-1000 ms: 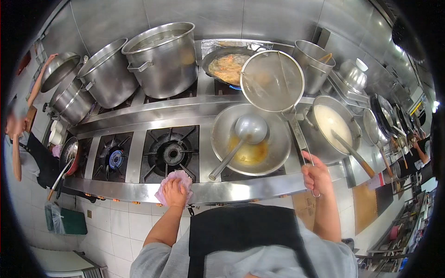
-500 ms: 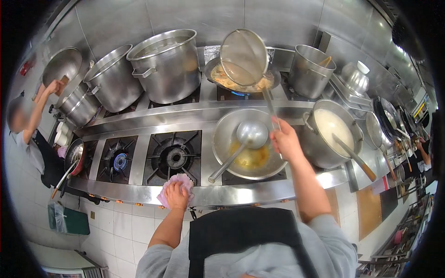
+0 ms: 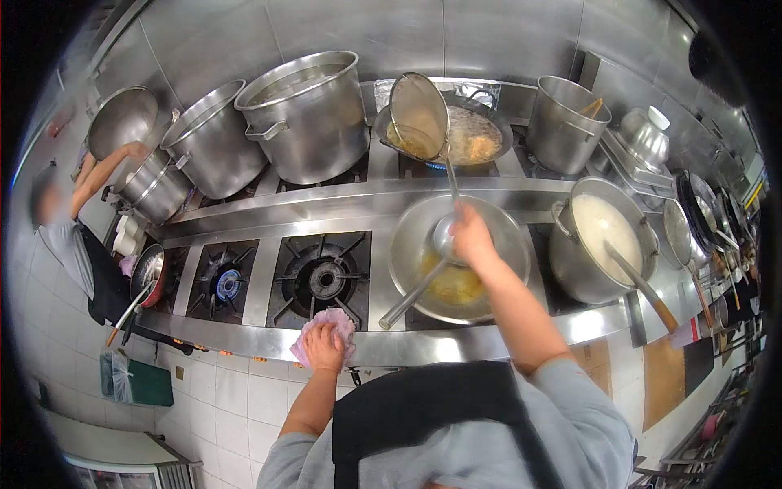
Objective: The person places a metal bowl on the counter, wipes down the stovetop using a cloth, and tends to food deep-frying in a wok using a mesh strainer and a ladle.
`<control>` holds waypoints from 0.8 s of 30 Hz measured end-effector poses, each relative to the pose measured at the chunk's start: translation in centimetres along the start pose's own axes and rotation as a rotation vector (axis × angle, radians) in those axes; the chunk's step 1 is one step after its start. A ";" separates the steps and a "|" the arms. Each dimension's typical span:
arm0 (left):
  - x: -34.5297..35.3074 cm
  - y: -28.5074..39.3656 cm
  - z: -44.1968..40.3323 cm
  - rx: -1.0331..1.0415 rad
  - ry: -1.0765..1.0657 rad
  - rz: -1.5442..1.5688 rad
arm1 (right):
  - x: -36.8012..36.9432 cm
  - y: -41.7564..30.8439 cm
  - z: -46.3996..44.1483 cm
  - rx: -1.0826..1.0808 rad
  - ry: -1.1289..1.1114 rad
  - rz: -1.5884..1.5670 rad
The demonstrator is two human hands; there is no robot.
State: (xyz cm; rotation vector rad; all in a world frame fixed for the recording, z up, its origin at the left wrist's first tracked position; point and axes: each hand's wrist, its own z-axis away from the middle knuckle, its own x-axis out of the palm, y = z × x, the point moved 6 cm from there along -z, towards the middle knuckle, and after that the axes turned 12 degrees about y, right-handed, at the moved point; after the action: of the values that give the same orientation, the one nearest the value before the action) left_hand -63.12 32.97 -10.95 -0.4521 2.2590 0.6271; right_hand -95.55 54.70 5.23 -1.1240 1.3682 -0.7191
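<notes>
My right hand (image 3: 472,235) is closed round the handle of a round mesh strainer (image 3: 425,106). The strainer is tilted over the left side of the back wok (image 3: 507,137), which holds bubbling liquid and golden food. Below my right forearm sits a wide front wok (image 3: 515,253) with yellowish liquid. A ladle (image 3: 417,292) rests in that wok, its bowl partly hidden by my right hand. My left hand (image 3: 325,349) grips a pink cloth (image 3: 343,321) on the stove's front edge.
Large stockpots (image 3: 314,122) stand at the back left. A pot of whitish liquid (image 3: 603,213) with a ladle in it is on the right. One burner (image 3: 229,284) shows a blue flame. Another person's arm (image 3: 104,173) reaches toward pots at far left.
The strainer has turned more edge-on and shifted left relative to the back wok, exposing more bubbling liquid. My right hand has moved left, over the front ladle's bowl. My left hand stays on the cloth.
</notes>
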 end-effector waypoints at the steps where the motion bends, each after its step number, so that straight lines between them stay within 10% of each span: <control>1: -0.2 0.3 -0.1 0.001 0.000 -0.002 | -0.1 -0.3 0.0 0.020 0.007 0.006; 24: 0.0 -0.2 0.0 0.013 -0.004 0.005 | 2.4 -1.6 -7.1 -0.029 0.054 0.107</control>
State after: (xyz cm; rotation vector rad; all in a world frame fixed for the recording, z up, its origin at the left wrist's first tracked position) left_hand -63.02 32.80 -11.05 -0.4389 2.2597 0.6147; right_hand -101.77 50.58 6.80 -1.0520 1.4773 -0.6574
